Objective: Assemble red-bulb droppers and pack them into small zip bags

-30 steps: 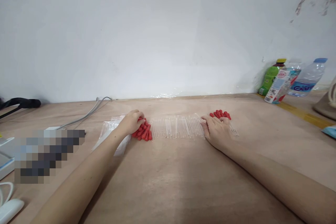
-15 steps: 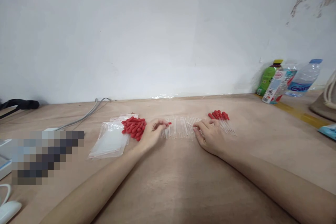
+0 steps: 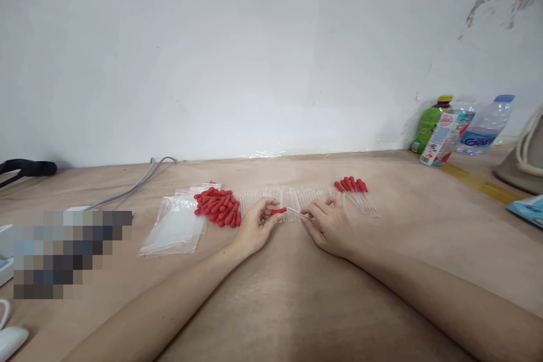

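Note:
Between thumb and fingers, my left hand (image 3: 258,225) pinches a red rubber dropper bulb (image 3: 279,211), its narrow end pointing right. My right hand (image 3: 328,222) is closed on a thin clear glass dropper tube (image 3: 294,212), whose left end is at the bulb's mouth; whether it sits inside I cannot tell. Behind both hands lies a row of loose glass tubes (image 3: 305,197). A heap of red bulbs (image 3: 217,207) rests left of my left hand. Beyond my right hand are several droppers (image 3: 356,189) with red bulbs on their tubes.
Clear plastic zip bags (image 3: 173,226) lie left of the red heap. Grey cables (image 3: 131,188) and a white mouse (image 3: 12,342) are farther left. At the back right stand a green bottle (image 3: 428,127), a carton-like bottle (image 3: 443,138) and a water bottle (image 3: 486,127).
My left hand has moved right with the red bulb, and my right hand has come slightly left. The bulb and the glass tube now meet end to end.

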Demonstrator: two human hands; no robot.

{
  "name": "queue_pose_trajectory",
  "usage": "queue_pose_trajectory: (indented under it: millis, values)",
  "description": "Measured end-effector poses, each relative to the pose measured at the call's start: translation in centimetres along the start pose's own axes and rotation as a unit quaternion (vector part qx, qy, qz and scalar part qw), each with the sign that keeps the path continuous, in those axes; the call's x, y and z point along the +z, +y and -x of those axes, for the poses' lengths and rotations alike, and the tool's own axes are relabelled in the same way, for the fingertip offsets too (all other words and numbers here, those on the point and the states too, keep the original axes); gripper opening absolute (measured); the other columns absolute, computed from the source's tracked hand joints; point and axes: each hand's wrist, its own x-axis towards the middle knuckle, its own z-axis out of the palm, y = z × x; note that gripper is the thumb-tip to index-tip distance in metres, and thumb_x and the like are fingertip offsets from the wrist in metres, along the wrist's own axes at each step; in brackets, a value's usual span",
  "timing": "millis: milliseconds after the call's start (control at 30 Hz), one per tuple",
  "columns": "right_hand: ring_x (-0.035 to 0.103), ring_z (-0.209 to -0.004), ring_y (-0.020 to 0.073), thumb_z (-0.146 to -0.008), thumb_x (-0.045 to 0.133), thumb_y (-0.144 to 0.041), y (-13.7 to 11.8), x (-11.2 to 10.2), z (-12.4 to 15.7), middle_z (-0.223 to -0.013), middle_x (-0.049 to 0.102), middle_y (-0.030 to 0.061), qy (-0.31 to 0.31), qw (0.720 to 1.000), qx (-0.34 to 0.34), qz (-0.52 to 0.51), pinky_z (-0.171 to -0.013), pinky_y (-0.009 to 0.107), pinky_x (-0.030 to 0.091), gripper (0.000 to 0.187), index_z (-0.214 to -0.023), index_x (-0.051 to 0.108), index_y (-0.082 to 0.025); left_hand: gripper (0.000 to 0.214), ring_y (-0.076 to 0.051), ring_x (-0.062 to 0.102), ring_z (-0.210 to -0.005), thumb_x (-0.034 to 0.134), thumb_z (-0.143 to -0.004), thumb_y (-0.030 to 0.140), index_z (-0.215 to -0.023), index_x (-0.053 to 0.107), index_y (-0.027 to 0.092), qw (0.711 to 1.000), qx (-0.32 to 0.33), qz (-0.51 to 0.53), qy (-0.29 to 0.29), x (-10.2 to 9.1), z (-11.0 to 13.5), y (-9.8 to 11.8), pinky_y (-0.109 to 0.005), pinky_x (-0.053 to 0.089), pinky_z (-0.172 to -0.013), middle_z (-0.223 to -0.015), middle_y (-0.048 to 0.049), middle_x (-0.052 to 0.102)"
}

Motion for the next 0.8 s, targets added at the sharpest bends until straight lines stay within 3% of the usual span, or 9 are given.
queue_pose_trajectory:
  millis: [400,800]
  values:
    - [0.052,-0.067,0.0121,-0.087,0.039,-0.021,0.1,-0.3,-0.2,-0.078,0.063,0.0023,-0.066,0.996,-0.018,-0.060,-0.073,0.031,0.024,0.016,-0.085,0.054,-0.017,0.020,-0.014,0.059,-0.071,0.053,-0.079,0.032,-0.085,0.063,0.015,0.995,0.023,-0.092,-0.016,-0.2,-0.1,-0.1,-0.024,0.047,-0.066,-0.079,-0.0022,0.066]
    - [0.051,-0.068,0.0109,-0.085,0.041,-0.018,1.4,-0.5,-0.4,-0.078,0.061,0.0005,-0.110,0.991,-0.036,-0.072,-0.075,0.032,0.021,0.019,-0.087,0.059,-0.020,0.016,-0.013,0.060,-0.077,0.051,-0.082,0.026,-0.086,0.063,0.017,0.978,0.101,-0.154,-0.094,-0.9,-0.1,0.6,-0.023,0.045,-0.071,-0.084,-0.0015,0.067]
